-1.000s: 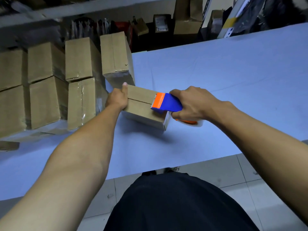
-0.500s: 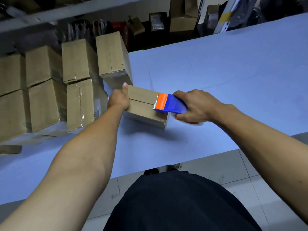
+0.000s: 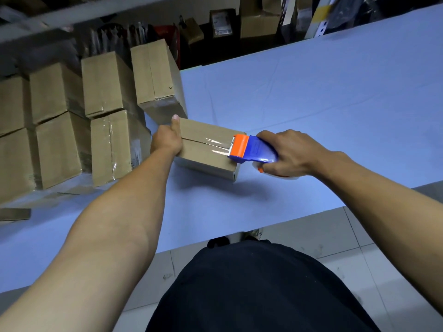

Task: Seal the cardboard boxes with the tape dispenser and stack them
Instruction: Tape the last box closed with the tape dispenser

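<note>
Both arms are bare, with no sleeves showing. The person wears a black top and dark shoes.

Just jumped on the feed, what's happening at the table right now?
A person is taping a cardboard box shut on the blue table. The left hand grips the box's far end, thumb up. The right hand holds the blue and orange tape dispenser at the near end, with clear tape laid along the top seam. Other boxes sit stacked at the left.

Brown cardboard box lies flat, seam taped — blue-orange tape dispenser at its right edge, sealed boxes stacked left.
</note>
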Tool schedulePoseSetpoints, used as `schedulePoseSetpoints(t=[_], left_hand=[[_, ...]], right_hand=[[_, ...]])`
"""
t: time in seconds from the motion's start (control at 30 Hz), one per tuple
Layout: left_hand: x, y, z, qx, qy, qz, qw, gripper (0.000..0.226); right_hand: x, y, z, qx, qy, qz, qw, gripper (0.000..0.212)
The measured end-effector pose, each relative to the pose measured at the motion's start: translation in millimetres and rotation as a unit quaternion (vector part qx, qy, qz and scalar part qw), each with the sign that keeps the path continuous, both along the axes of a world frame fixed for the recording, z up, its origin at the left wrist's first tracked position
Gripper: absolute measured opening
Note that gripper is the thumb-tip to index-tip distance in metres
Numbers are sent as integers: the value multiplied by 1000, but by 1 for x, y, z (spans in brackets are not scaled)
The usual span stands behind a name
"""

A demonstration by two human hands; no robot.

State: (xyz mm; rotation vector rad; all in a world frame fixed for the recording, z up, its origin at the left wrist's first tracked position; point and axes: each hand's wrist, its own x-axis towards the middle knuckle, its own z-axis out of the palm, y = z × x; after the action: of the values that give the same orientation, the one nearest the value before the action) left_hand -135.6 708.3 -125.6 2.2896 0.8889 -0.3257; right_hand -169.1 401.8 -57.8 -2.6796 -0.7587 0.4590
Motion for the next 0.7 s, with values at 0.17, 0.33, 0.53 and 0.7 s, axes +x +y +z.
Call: schedulePoseSetpoints(t=[0.17,0.33,0.53,0.7], left_hand=[[-2,-1,4,-7,4,-3,1000,70],[-1,-4,4,-7,2,4,1000,66],[-4,-10,12,63,-22,-25,997,58],[-4,-30,15,235,-213,-249,915,43]], right_hand=[[-3,-14,-8,2,13,-14,1000,44],[-6,-24,-12,-3,12,-13,1000,42],[-6,-21,-18,-15,4,-10,1000,40],[-5,-18,-22,-26,-2,-13,1000,40]])
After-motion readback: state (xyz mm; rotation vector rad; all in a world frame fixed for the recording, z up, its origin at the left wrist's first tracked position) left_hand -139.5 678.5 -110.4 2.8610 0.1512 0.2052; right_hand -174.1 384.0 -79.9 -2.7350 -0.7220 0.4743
